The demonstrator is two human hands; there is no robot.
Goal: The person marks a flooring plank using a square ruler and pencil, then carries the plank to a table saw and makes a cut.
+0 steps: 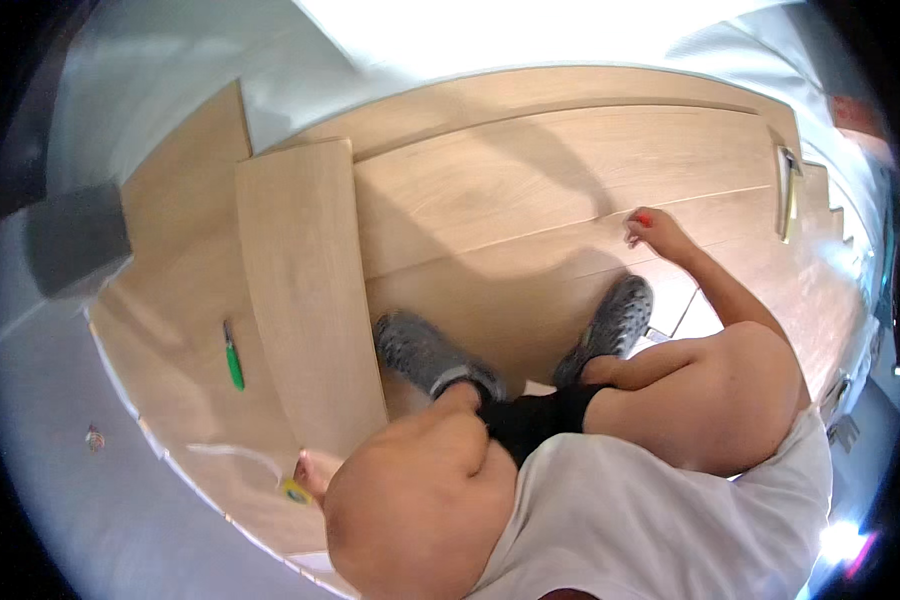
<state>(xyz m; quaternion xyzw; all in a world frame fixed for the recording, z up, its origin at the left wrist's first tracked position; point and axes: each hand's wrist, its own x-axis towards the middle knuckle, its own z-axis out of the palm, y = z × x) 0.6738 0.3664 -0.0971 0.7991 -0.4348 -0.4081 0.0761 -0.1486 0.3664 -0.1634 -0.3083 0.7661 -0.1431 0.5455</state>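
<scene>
Low at the left, my left hand (315, 473) is beside my left knee, its fingers closed on a small yellow tape measure (295, 490). A pale strip (235, 451), probably its blade, curves away to the left. My right hand (660, 232) is over the wood-look floor planks (530, 215), in front of my right shoe. Its fingers are curled around something small and red (643, 217), whose kind I cannot make out. A loose plank (305, 270) lies lengthwise to the left of my feet, over other planks.
A green-handled knife-like tool (233, 362) lies left of the loose plank. At the far right lies a yellow-handled tool with a dark head (789, 195), like a hammer. A dark grey block (77, 240) stands far left. White sheeting (190, 70) borders the planks at the back.
</scene>
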